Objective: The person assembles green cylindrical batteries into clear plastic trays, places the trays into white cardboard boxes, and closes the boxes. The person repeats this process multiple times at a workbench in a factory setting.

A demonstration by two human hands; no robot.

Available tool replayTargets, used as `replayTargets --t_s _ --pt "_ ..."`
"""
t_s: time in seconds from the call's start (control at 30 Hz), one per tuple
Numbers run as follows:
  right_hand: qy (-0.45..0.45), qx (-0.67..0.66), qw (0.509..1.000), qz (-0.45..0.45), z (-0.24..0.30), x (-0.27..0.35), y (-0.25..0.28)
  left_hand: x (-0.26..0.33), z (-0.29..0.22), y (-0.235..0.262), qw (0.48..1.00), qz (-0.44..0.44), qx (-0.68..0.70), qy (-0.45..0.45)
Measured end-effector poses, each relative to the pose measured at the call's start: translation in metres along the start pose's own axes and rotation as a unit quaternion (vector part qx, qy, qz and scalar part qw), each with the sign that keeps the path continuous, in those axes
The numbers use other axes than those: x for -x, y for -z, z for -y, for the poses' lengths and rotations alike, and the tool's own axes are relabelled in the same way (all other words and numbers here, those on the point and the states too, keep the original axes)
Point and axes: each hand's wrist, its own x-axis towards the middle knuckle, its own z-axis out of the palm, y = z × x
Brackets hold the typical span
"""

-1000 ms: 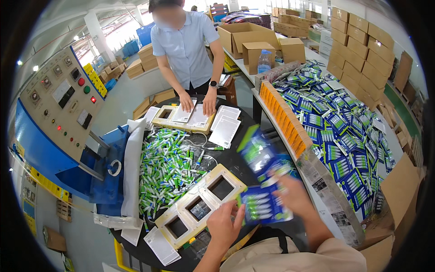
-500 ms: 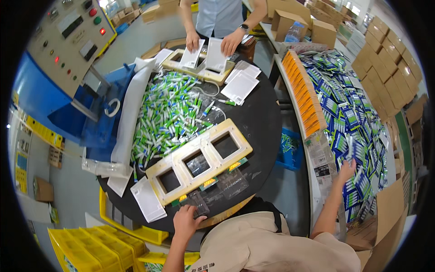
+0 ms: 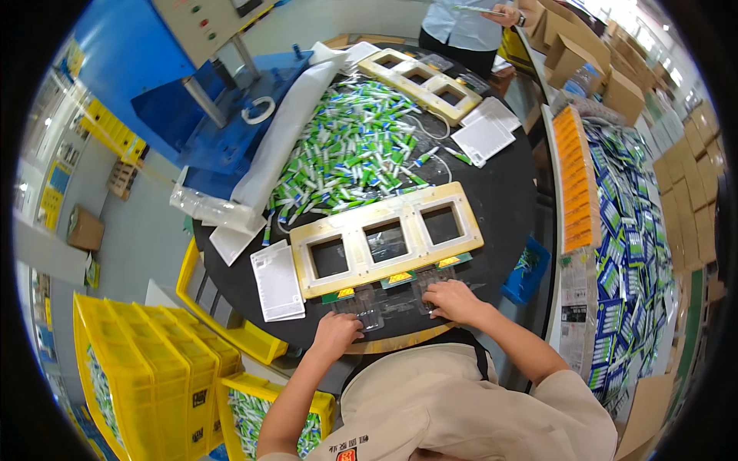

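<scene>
My left hand [image 3: 338, 335] is at the near table edge, its curled fingers on the side of a clear plastic blister shell [image 3: 370, 310]. To its right, my right hand [image 3: 455, 301] has its fingers closed at another clear blister shell [image 3: 423, 293], partly hidden beneath them. Just beyond both hands lies a cream-coloured frame [image 3: 350, 278] with three square windows. Small green and yellow pieces [image 3: 400, 278] stick out along its near side. White cards [image 3: 277, 283] lie at the frame's left end.
Many green-and-white tubes [image 3: 346, 146] cover the table's far left beside a blue machine [image 3: 231, 131]. A second frame [image 3: 421, 80] and more white cards [image 3: 484, 137] lie beyond. At right is a heap of blue-green packs [image 3: 626, 292]. Yellow crates [image 3: 154, 361] stand lower left.
My right hand has come from the pack heap to the table beside my left. The view has turned rightward. The co-worker has lifted away from the far frame, holding a thin flat item.
</scene>
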Motion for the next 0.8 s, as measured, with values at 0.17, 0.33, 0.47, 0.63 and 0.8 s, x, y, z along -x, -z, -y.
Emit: replayTargets --t_s 0.17,0.33,0.47,0.63,0.8 --pt "0.039 -0.097 0.988 0.117 -0.025 -0.013 0.015 0.000 0.006 0.000 1.000 0.000 0.022 -0.004" --pt "0.140 0.025 0.989 0.043 0.001 0.002 0.012 0.014 -0.010 0.004 0.996 -0.086 -0.021 0.002" --pt "0.077 0.014 0.990 -0.116 0.020 0.021 0.009 0.034 -0.032 0.032 0.976 -0.216 0.031 0.010" --pt "-0.017 -0.076 0.975 -0.206 0.039 0.032 0.040 0.061 -0.047 0.085 0.896 -0.305 0.312 0.082" --pt "0.032 -0.126 0.942 -0.310 0.065 0.014 0.077 0.013 0.005 0.085 0.901 -0.405 0.119 0.098"
